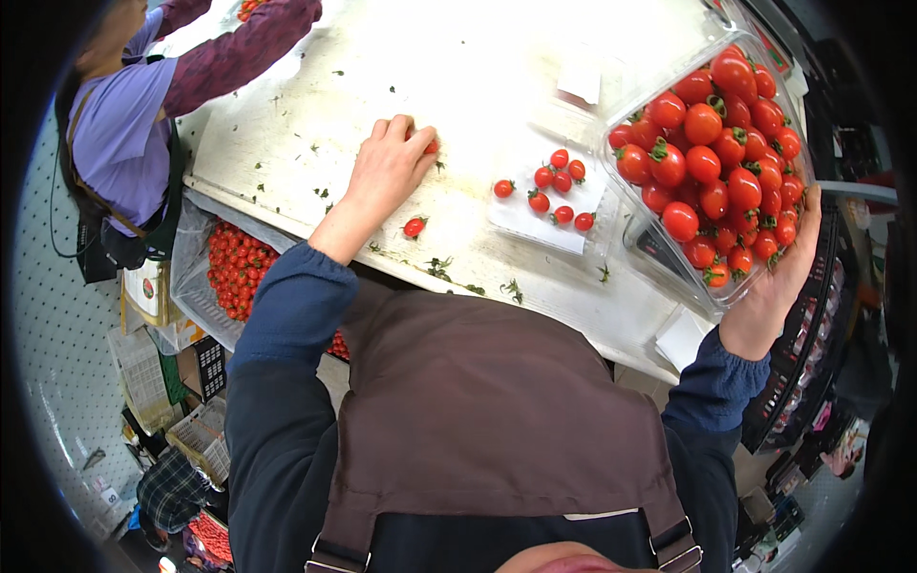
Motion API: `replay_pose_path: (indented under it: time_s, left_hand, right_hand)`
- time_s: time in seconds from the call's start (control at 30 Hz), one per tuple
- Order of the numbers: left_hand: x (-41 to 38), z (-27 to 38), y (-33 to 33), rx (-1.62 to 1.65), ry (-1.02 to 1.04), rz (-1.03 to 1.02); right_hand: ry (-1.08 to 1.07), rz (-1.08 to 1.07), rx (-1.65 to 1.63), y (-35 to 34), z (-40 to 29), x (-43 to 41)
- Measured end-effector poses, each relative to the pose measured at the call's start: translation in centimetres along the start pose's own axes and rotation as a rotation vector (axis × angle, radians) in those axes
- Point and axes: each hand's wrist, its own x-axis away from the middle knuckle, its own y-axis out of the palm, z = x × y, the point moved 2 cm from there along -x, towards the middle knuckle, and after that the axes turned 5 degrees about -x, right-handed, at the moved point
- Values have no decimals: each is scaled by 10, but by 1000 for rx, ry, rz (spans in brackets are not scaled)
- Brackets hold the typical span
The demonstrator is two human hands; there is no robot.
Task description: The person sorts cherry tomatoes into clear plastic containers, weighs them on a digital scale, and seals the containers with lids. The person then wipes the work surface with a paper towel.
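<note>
My right hand [770, 294] holds the outer side of a clear plastic clamshell [706, 290], tilted over the table's right end. Red cherry tomatoes [702, 161], some with green calyxes, fill it. At the middle of the white table [458, 86], my left hand [390, 161] has its fingers curled over a cherry tomato [430, 147]; only a bit of red shows past the fingertips. A single tomato [414, 227] lies near the front edge. Between my hands, several tomatoes [562, 181] sit on a white liner [544, 235] in another clear container.
Loose green calyxes [439, 268] are scattered over the tabletop. A dark display panel [650, 243] shows beneath the held clamshell. Below the left edge stands a plastic-lined crate [193, 286] of tomatoes [240, 268]. A co-worker [122, 150] reaches across the far left.
</note>
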Motion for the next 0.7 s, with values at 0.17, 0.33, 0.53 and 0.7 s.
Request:
replay_pose_path:
  time_s: [0.17,0.33,0.53,0.7]
  left_hand:
    - [7,-2,5,223,-313,-203]
    - [-9,50,-33,549,-240,96]
    - [-28,105,-49,660,126,132]
    - [10,63,-55,595,-101,69]
  right_hand:
    - [128,-2,-136,-27,-1,-20]
    - [188,-47,-189,-42,-8,-27]
    - [176,44,-162,-45,-6,-32]
    - [167,45,-144,-59,-7,-38]
